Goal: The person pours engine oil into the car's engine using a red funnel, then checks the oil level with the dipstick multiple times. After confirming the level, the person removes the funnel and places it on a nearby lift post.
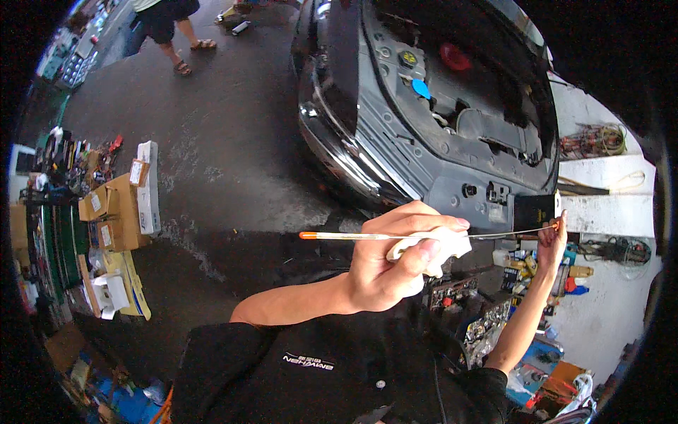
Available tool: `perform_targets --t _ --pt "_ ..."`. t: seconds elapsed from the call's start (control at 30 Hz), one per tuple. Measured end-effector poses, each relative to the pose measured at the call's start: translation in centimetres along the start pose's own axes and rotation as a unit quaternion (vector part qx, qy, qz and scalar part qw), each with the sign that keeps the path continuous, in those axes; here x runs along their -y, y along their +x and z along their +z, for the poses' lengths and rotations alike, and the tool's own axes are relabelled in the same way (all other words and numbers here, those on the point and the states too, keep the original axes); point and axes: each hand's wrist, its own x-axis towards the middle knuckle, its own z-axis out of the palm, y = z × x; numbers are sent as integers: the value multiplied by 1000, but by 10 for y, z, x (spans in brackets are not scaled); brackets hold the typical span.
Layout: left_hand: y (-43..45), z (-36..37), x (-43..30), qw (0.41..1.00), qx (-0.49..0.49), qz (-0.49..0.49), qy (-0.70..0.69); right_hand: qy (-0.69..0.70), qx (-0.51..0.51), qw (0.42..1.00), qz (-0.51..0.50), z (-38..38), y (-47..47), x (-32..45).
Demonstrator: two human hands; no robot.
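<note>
My left hand (pixel 384 265) pinches a crumpled white cloth or tissue (pixel 450 248) around the middle of a thin dipstick (pixel 333 236). The dipstick lies nearly level across the view. Its orange tip points left, beyond my left hand, and the thin metal rod runs on to the right. At that far end my right hand (pixel 551 238) holds the small orange handle, arm stretched out. Beyond both hands stands a black car with its engine bay (pixel 476 100) uncovered. A blue cap (pixel 421 89) and a black cap with a yellow mark (pixel 408 58) show inside it.
The chrome-edged car front (pixel 339 138) curves close beyond my left hand. Cardboard boxes (pixel 124 212) are stacked at the left. Bottles and packages (pixel 522 265) crowd the wall below my right hand. Another person's legs (pixel 169 37) show on the dark floor (pixel 222 132) at upper left.
</note>
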Motion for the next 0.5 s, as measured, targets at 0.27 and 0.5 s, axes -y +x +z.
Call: perform_targets --t 0.27,0.5 --pt "23 39 44 998 43 -40 15 44 -84 995 19 -72 0 -15" --pt "83 92 124 994 70 -67 49 165 -80 981 57 -131 67 -30"
